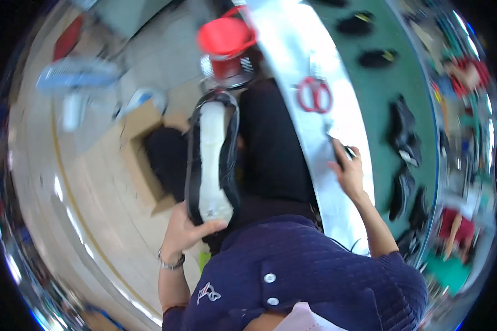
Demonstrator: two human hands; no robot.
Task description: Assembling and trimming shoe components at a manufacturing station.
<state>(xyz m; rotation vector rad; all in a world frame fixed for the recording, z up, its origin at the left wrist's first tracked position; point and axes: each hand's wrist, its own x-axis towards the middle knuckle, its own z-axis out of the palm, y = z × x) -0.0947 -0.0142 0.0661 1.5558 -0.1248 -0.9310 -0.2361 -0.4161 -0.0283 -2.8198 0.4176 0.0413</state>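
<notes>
Left fingers (211,227) gripping shoe (211,151), cardboard box (137,160), red container (222,37)

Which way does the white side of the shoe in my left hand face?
Toward you: the shoe shows its long white strip between black edges, your left hand holding the near end.

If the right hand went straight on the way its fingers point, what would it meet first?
Probably the red-handled scissors, lying ahead of the right hand on the white bench; blur leaves its height unclear, so it might pass above them.
</notes>
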